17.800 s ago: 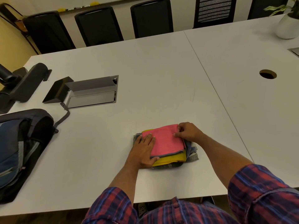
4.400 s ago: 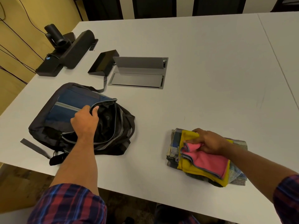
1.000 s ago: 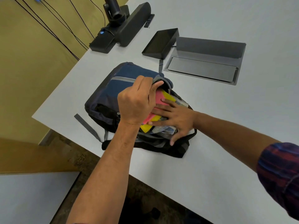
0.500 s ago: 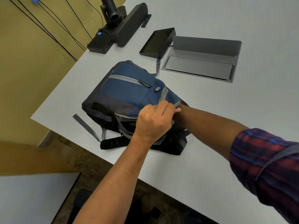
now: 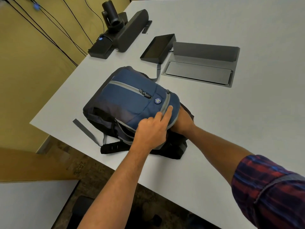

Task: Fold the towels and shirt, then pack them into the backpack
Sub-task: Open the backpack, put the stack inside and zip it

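- A blue backpack [image 5: 132, 100] lies flat on the white surface [image 5: 231, 123] near its left edge.
- Of the two hands, the left hand [image 5: 151, 131] rests on the bag's blue top, forefinger straight along the grey zip.
- The right hand [image 5: 183, 120] reaches under the flap, fingers hidden.
- Behind: a black camera bar [image 5: 122, 30] and an open cable hatch [image 5: 201, 63].

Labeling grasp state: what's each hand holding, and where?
Left hand rests on the backpack top flap, index finger along its zipper; no clear grip. Right hand reaches under the flap; fingers hidden.

Small round blue badge [image 5: 158, 100] on front of blue backpack [image 5: 132, 100], letters look like "dy". No other words readable.
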`<state>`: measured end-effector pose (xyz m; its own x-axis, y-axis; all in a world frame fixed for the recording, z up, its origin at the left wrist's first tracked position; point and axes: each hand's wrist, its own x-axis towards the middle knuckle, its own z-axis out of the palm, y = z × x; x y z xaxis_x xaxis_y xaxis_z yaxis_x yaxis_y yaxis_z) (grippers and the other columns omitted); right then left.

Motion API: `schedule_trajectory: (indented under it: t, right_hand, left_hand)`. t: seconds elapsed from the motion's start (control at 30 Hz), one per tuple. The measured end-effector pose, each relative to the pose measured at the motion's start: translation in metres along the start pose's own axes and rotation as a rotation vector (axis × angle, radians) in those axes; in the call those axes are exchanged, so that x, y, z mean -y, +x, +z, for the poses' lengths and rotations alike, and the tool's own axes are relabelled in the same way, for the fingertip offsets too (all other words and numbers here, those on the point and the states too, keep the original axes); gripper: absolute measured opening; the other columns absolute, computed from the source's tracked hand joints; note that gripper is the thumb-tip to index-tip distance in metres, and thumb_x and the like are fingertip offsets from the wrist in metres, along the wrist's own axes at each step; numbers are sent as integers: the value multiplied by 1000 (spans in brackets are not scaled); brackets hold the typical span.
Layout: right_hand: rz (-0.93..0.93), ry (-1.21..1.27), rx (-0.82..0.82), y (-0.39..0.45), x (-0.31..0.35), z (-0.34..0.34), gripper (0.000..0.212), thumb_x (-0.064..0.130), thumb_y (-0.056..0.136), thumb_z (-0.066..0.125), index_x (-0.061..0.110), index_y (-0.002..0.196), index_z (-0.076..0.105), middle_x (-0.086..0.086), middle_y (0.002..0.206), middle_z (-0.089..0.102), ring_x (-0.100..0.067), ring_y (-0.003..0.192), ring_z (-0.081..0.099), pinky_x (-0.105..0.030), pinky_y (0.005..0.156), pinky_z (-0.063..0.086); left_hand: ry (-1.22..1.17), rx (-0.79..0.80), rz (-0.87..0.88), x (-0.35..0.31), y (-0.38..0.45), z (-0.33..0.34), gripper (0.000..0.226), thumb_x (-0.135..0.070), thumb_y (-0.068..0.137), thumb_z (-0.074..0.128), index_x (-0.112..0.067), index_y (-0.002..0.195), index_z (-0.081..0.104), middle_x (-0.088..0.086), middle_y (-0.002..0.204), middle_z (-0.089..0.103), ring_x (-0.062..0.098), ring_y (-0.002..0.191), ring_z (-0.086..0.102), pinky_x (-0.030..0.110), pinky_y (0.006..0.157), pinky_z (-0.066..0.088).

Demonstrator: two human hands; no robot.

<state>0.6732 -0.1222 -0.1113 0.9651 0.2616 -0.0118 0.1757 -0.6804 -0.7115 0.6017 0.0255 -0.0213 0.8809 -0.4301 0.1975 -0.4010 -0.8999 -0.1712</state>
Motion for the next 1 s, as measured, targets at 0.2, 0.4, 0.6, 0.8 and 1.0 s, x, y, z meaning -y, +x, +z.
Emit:
schedule_trajectory:
  t: [0.2,0.4,0.6,0.8,1.0]
  right_hand:
    - [-106,-197,-209,7,-29,13,22,20,84,65,7,101,71,-15,99,66,-35,83,64,-38,67,52]
    - [179,-360,162,16,0,12,86,78,76,61,17,134,46,-4,107,69,-29,98,68,-45,89,53]
    - [231,-441,176,20,5,22,54,42,88,66,12,130,50,-10,112,68,-31,100,67,-41,81,54]
    - [193,-433,136,20,-5,20,31,25,101,46,9,126,54,-13,112,69,-35,97,68,-41,78,52]
    - [393,211,-261,9,-15,8,32,29,106,35,10,90,56,-2,78,62,-23,73,59,-35,70,46]
  left_hand:
    - [66,0,19,0,-1,5,70,-18,81,37,-10,150,43,6,69,58,16,41,28,22,39,23]
    - [-435,-255,-335,14,-4,-12,60,-20,86,34,-11,140,57,7,80,71,16,53,49,24,51,39]
    - [-544,-295,-361,15,-1,-16,58,-19,87,34,-13,139,58,6,83,72,12,57,50,24,53,44]
    - [-346,-172,-165,11,0,-9,61,-22,82,37,-12,137,60,1,85,73,16,53,54,20,48,32]
    - [36,78,-6,6,9,8,71,-32,77,35,-6,141,53,3,67,62,19,44,49,23,42,31]
